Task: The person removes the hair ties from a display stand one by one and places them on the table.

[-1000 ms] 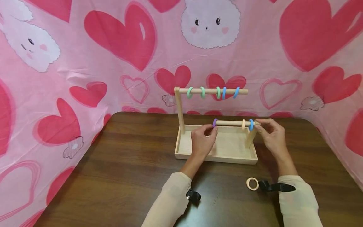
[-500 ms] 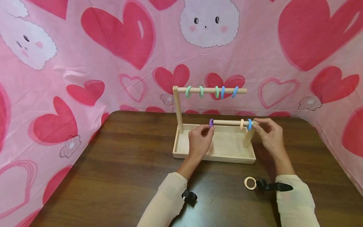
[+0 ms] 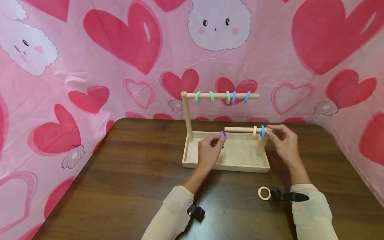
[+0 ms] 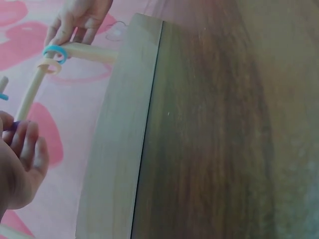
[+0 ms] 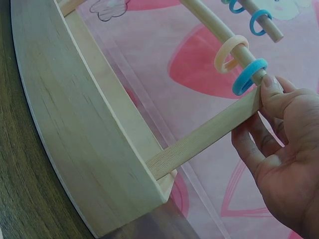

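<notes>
My left hand (image 3: 207,152) pinches a purple ring (image 3: 221,134) between thumb and fingertips. The ring is held just off the left free end of the lower wooden rod (image 3: 239,129), below and left of it. A cream ring (image 3: 254,131) and a blue ring (image 3: 262,132) hang near that rod's right end. My right hand (image 5: 294,144) holds the top of the short post (image 5: 209,132), thumb on the rod's end beside the blue ring. In the left wrist view, the fingers mostly hide the purple ring.
The rods belong to a wooden stand with a shallow tray base (image 3: 228,168). Several green and blue rings hang on the upper rod (image 3: 220,96), behind the lower one. A loose cream ring (image 3: 259,194) lies on the brown table (image 3: 129,186) near my right wrist's black camera strap.
My left hand has drawn the purple ring leftward off the lower rod's free end and slightly down. The right hand keeps its hold on the post; the head view shifts a little.
</notes>
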The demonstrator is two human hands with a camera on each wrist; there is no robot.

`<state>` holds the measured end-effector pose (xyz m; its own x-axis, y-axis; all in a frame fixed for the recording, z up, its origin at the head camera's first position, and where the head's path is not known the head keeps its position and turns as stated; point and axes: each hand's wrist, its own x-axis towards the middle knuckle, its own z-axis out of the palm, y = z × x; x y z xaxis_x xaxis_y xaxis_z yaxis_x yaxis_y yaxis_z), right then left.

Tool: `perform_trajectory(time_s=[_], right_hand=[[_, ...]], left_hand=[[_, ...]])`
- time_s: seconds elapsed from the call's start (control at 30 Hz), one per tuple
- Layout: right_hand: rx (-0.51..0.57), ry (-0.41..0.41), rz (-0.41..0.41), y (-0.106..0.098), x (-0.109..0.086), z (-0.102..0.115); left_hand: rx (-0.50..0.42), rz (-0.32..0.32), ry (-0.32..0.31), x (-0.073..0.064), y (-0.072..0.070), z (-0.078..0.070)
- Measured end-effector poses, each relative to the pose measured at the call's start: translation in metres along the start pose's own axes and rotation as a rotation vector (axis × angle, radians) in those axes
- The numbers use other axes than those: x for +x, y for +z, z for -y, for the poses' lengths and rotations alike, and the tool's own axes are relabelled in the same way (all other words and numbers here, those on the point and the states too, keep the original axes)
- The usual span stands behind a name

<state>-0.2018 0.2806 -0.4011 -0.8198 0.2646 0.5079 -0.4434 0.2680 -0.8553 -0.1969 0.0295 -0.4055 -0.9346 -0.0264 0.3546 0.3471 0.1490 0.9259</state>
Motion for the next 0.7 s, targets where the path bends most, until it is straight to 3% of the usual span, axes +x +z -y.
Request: perform_trajectory(time_s=[0.13, 0.4, 0.57, 0.7], right_hand=[[-0.002, 0.001, 0.000, 0.000, 0.000, 0.000], [-0.011, 0.002, 0.002, 0.001, -0.001, -0.001], [0.011, -0.001, -0.003, 0.000, 0.001, -0.003], [0.013, -0.006, -0.004, -0.001, 0.001, -0.003]], left_hand=[[-0.074, 0.058, -0.106, -0.002, -0.001, -0.002], [-0.250, 0.259, -0.348, -0.006, -0.004, -0.004], [-0.299, 0.349, -0.410, -0.011, -0.002, -0.005], [-0.272, 0.420, -0.429, -0.017, 0.000, -0.007]])
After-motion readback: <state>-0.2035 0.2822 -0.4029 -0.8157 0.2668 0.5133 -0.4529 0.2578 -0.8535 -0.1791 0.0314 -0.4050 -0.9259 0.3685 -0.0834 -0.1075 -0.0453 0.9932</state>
